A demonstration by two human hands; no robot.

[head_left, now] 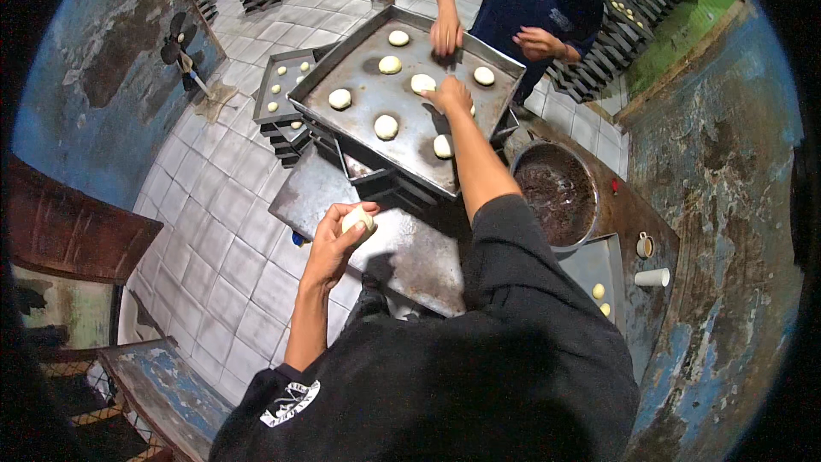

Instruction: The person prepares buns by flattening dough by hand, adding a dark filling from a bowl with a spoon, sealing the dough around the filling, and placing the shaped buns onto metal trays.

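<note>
A pale dough ball (357,221) rests in the curled fingers of my left hand (332,239), held in front of me below the big tray. My right hand (451,97) reaches over the metal baking tray (363,90), its thumb and fingers closed at the side of another dough ball (423,83). Several more dough balls sit spaced apart on this tray, among them one at the near middle (386,127) and one near the right side (484,75). My forearm partly covers one by the right edge.
Across the tray, a person in a dark blue shirt (539,0) has one hand over its far edge. More trays are stacked beneath and at the left (265,103). Right of me stand a large round pan (556,192), a cup (644,245) and a white cylinder (652,277).
</note>
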